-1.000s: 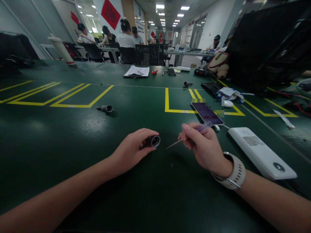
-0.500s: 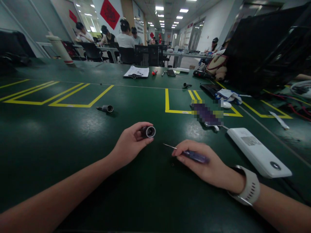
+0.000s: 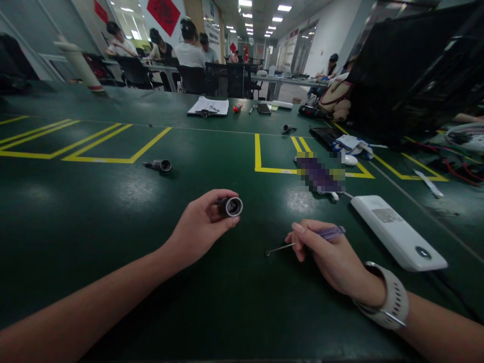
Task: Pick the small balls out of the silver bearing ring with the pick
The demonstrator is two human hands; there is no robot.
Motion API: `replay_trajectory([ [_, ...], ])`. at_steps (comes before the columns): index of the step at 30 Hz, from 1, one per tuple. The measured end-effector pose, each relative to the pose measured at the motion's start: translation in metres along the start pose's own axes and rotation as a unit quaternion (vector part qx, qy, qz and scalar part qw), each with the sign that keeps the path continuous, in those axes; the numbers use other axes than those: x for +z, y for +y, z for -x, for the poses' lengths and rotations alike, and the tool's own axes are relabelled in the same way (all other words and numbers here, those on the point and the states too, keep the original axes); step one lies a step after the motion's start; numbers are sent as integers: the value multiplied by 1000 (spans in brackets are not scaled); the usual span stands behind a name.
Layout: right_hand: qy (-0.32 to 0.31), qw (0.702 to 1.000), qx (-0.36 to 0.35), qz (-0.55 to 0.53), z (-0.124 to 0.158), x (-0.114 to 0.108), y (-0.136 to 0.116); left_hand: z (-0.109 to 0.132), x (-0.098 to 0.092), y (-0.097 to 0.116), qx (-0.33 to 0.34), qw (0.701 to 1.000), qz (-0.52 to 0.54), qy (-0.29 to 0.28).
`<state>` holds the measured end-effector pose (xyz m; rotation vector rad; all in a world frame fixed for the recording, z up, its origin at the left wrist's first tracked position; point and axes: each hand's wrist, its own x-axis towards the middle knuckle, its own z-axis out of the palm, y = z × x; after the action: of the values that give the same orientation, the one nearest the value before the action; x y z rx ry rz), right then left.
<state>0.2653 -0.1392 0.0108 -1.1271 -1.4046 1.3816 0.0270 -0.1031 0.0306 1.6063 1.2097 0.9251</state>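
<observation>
My left hand point(image 3: 200, 222) is closed around a dark cylindrical part point(image 3: 231, 206), whose hollow, silver-rimmed end faces me. Between the fingers of my right hand point(image 3: 327, 252) is a screwdriver point(image 3: 331, 232) with a translucent purple handle and a thin metal shaft. Its tip slants down to the left and meets a tiny dark ring-like piece point(image 3: 267, 253) on the green table point(image 3: 212, 312). Further off to the left, a similar dark cylindrical piece with a narrow tail point(image 3: 162, 165) lies on its side. Fingers hide much of the part in my left hand.
A white power bank point(image 3: 397, 232) with a cable lies right of my right hand, near a blurred phone point(image 3: 319, 175). Beyond are another small dark part point(image 3: 289, 128), a clipboard point(image 3: 207, 107) and a cloth point(image 3: 353, 145). People sit at tables behind.
My right hand has turned and moved slightly right, swinging the screwdriver tip down onto the tiny ring-like piece. My left hand stays nearly still with its part. The view has shifted slightly.
</observation>
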Motion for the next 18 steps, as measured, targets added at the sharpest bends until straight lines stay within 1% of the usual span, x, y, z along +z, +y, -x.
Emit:
replay_trajectory([
  [3, 1, 1000, 0, 20, 1, -1, -1, 0, -1, -3, 6, 1000, -7, -3],
  [5, -5, 998, 5, 55, 2, 0, -7, 0, -1, -6, 7, 1000, -7, -5],
  [8, -35, 989, 20, 141, 1, 3, -20, 0, 0, -7, 6, 1000, 2, -9],
  [9, -42, 986, 20, 161, 0, 5, -24, 0, 0, -7, 4, 1000, 5, -10],
  [10, -53, 985, 30, 160, -1, 7, -27, 0, 0, -6, 1, 1000, 8, -12],
  [12, -67, 991, 77, 91, -4, 10, -27, 0, 1, -4, -10, 1000, 14, -18],
  [14, -60, 990, 125, -31, -7, 12, -22, 1, 1, -1, -25, 999, 30, -23],
  [15, -46, 984, 143, -91, -8, 13, -18, 2, 2, 0, -34, 998, 42, -25],
  [18, -26, 965, 152, -213, -11, 13, -11, 3, 2, 3, -63, 994, 83, -22],
])
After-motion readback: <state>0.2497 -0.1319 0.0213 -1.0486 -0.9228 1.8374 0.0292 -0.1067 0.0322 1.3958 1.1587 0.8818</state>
